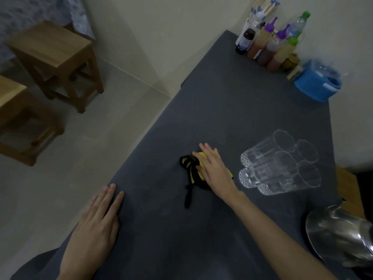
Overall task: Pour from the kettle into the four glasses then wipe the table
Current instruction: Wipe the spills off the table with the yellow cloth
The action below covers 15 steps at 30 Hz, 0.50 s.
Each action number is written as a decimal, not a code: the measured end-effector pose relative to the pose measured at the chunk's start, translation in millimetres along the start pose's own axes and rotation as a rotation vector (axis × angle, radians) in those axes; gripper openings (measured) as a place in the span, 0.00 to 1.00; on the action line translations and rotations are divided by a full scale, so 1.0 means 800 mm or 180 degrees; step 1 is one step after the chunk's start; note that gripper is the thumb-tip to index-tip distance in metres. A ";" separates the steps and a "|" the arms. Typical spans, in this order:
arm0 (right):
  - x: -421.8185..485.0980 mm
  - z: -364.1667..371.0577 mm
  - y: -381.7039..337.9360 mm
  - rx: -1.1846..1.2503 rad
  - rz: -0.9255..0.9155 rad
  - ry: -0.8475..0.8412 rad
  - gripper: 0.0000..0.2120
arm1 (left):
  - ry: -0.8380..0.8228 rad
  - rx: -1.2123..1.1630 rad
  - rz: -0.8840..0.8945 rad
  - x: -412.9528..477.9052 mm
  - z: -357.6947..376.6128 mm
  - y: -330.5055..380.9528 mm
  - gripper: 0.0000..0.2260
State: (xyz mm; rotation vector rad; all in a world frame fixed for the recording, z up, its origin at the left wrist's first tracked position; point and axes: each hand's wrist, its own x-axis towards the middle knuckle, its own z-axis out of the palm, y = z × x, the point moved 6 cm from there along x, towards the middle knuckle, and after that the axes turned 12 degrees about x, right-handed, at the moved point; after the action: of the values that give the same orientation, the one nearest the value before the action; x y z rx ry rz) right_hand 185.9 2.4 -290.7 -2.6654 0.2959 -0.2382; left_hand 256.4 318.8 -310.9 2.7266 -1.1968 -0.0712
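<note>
Right hand (214, 170) lies flat, grip spread, straight fingers pressing the yellow-and-black cloth (190, 168) onto the dark table (222, 102). Left hand (96, 225) rests flat too, grip spread, near the table's edge. Four glasses (280, 164) cluster just right of the cloth, the kettle (339, 237) nearer the person. Bottles (270, 47) stand at the far corner, wooden stools (54, 57) on the floor.

kettle (341, 235): cut by right edge | cloth (193, 168): partly under right hand (214, 170) | glasses (282, 164): blurred

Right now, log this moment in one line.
phase: wipe | right hand: flat on cloth | left hand: flat on table | glasses: clustered beside cloth | kettle: unheld
</note>
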 end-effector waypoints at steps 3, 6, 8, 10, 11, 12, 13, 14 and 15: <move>0.067 0.000 0.013 -0.0409 0.0553 0.0429 0.20 | 0.0008 -0.0042 0.0010 0.001 0.000 -0.001 0.25; 0.118 0.001 0.020 -0.0478 0.1093 0.0744 0.19 | 0.0006 -0.0085 0.0000 0.001 -0.002 -0.001 0.24; 0.140 0.006 0.021 -0.0214 0.1379 0.0870 0.20 | -0.0022 -0.0072 -0.0025 0.000 -0.003 -0.001 0.24; 0.152 0.015 0.010 0.0012 0.1469 0.0999 0.21 | -0.0047 -0.0026 -0.0042 -0.001 -0.006 -0.001 0.23; 0.155 0.019 -0.001 0.0046 0.1393 0.1040 0.21 | -0.0054 -0.0012 -0.0044 -0.001 -0.007 0.000 0.23; 0.154 0.023 -0.012 0.0051 0.1259 0.1052 0.21 | -0.0058 0.0000 -0.0043 -0.002 -0.007 0.000 0.23; 0.152 0.026 -0.021 0.0061 0.1112 0.1034 0.21 | -0.0053 0.0015 -0.0039 -0.003 -0.007 0.000 0.23; 0.148 0.027 -0.028 0.0087 0.0978 0.0988 0.20 | -0.0050 0.0028 -0.0034 -0.003 -0.007 0.000 0.23; 0.144 0.028 -0.033 0.0106 0.0845 0.0923 0.20 | -0.0042 0.0040 -0.0030 -0.004 -0.007 0.000 0.23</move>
State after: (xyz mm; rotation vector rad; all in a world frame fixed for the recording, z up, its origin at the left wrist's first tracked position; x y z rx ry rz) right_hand 306.0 6.9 -285.1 -2.5200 0.7234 -0.5392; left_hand 255.0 321.5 -305.7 2.7471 -1.1918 -0.0832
